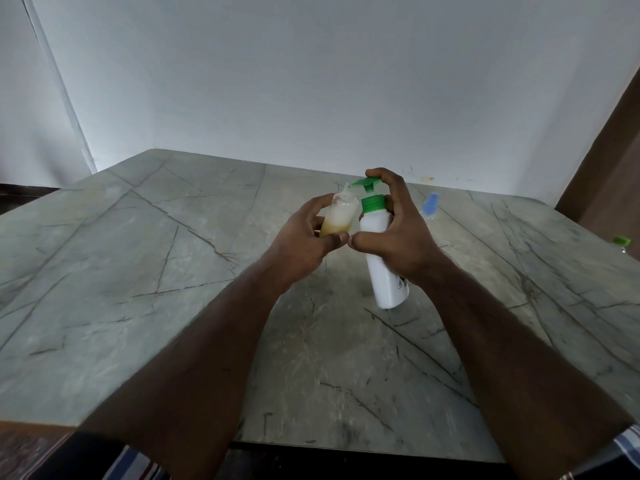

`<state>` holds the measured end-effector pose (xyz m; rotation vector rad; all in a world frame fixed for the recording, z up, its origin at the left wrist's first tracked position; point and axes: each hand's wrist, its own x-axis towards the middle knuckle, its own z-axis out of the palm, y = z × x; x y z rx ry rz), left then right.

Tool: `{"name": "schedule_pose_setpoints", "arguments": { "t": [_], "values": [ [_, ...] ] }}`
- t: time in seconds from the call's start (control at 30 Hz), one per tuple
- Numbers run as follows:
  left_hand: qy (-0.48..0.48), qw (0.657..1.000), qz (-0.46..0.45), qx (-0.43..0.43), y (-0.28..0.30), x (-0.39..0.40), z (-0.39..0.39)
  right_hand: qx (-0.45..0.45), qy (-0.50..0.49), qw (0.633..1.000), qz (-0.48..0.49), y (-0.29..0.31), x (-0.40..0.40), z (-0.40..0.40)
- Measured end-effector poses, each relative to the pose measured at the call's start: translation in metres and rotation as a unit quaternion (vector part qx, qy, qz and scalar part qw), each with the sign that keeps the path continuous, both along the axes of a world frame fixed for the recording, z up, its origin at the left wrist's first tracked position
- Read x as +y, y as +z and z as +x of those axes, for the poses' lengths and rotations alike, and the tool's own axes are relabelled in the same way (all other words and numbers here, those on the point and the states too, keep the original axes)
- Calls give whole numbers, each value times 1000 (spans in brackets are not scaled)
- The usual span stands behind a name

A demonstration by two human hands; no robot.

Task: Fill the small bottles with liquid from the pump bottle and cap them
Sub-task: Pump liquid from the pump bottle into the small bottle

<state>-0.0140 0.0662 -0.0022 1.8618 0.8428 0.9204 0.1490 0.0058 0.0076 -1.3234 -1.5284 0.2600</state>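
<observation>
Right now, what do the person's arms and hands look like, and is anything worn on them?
Both forearms are bare from the bottom of the frame up to the left hand and the right hand: no sleeves and no gloves. No rings or watch show on the parts in view. Near the right elbow, at the frame's lower edge, a bit of blue-and-white striped cloth shows.

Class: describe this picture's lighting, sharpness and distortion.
Head view: soft, even light, faint shadows on the table; wide-angle bending of table edges and forearms; small bottle and blue cap slightly blurred; pump bottle fairly crisp.
</observation>
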Motion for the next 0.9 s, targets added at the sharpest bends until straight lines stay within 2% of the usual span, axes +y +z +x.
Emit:
{"name": "schedule_pose_setpoints", "arguments": {
  "t": [0.9],
  "values": [
    [-4,1000,-5,-7,-1,2,-1,26,1,1000,-4,2,-2,-2]
  ]
}}
